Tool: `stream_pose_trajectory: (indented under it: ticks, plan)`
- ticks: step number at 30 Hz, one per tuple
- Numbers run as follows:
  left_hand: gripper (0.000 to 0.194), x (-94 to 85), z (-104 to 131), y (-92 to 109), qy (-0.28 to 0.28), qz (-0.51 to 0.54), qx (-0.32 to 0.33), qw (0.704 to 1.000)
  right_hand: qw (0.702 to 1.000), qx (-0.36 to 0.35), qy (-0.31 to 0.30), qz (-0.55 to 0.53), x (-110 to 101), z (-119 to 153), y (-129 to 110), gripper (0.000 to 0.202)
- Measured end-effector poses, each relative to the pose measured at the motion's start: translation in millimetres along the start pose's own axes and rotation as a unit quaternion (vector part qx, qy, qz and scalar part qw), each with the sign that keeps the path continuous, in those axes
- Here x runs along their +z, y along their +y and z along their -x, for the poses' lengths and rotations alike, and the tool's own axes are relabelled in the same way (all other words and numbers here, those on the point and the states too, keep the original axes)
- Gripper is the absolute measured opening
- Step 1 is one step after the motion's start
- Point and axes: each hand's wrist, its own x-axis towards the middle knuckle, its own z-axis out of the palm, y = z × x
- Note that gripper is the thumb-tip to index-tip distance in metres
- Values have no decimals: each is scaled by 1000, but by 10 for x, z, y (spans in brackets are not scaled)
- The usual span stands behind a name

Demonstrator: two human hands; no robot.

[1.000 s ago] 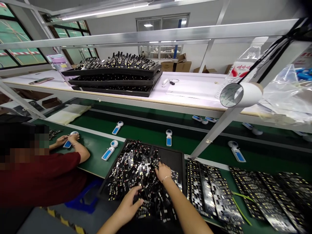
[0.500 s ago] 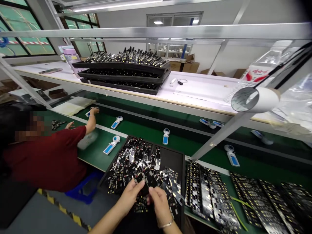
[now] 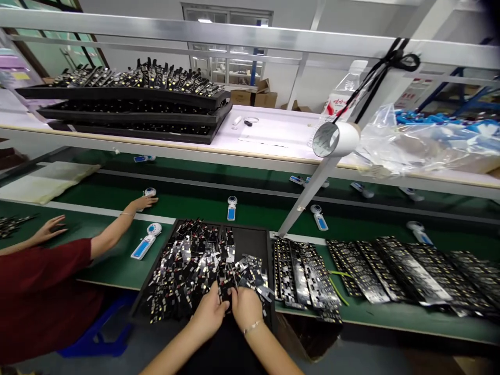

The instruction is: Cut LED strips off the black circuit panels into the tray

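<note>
My left hand (image 3: 210,311) pinches a small black circuit board (image 3: 225,284) over a black tray (image 3: 252,239). On the board's right side, the fingers of my right hand (image 3: 246,308) are closed on it too. Beneath and around both hands, the tray holds a heap of similar small black boards (image 3: 183,271) with yellow and silver spots. Right of the tray, larger black board panels (image 3: 302,271) lie on the green table (image 3: 250,325).
A person in a red sleeve (image 3: 74,255) reaches toward a white-blue device (image 3: 149,192) on the green belt. Another device (image 3: 146,241) lies left of the tray. A slanted metal post (image 3: 308,200) rises behind the panels. Stacked trays (image 3: 136,125) sit on the shelf.
The view has swung right. My hands have turned and drawn closer together around the small board. The other person's arm now reaches toward a different device on the belt.
</note>
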Motion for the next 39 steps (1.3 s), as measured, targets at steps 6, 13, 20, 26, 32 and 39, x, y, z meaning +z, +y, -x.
stream_pose_trajectory:
  ticks: [6,13,20,26,32,39]
  plan:
    - [97,-254,-67,-556,-64,-369,172,911,984,153,84,43,-467,-492,986,60]
    - [81,-218,-28,-1104,-117,-466,254,840,924,333,184,41,-1188,-573,2422,90]
    - [82,-278,-97,-668,-4,-407,171,897,926,290,240,-29,-1187,-418,2539,92]
    - [90,-324,19,120,95,-144,117,978,972,73,68,-214,-1270,16,1838,68]
    - [71,-613,52,868,-150,72,85,982,768,5,-427,-477,-1138,374,899,64]
    - [55,-532,192,557,-115,94,31,988,684,94,-526,-496,-1088,323,664,75]
